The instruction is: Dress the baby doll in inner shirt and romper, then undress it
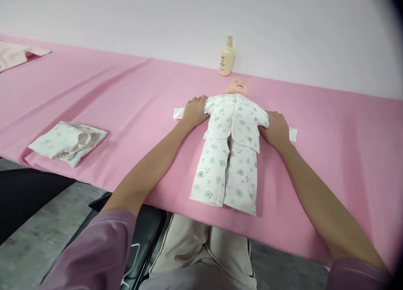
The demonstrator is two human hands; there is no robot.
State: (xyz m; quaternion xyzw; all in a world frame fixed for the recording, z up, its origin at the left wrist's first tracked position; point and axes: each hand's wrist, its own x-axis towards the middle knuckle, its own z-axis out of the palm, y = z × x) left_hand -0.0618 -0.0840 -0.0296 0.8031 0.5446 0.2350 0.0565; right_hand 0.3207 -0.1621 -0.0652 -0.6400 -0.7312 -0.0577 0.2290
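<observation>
A baby doll (238, 85) lies on its back on the pink cloth, head toward the wall. It wears a white printed jacket (220, 116) and matching trousers (241, 176). My left hand (195, 110) is closed around the sleeve on the left, with the white cuff (178, 113) sticking out beyond it. On the other side, my right hand (277, 129) is closed over the other sleeve, and its white cuff (293, 134) shows past my wrist. Both arms of the doll are stretched out sideways. My thumbs are mostly hidden.
A cream pump bottle (227, 58) stands behind the doll's head by the white wall (157, 21). Folded printed cloth (69, 141) lies at left on the pink table cover (135, 101). A pale pink cloth (19, 53) is at far left. A black chair (145, 235) is below the edge.
</observation>
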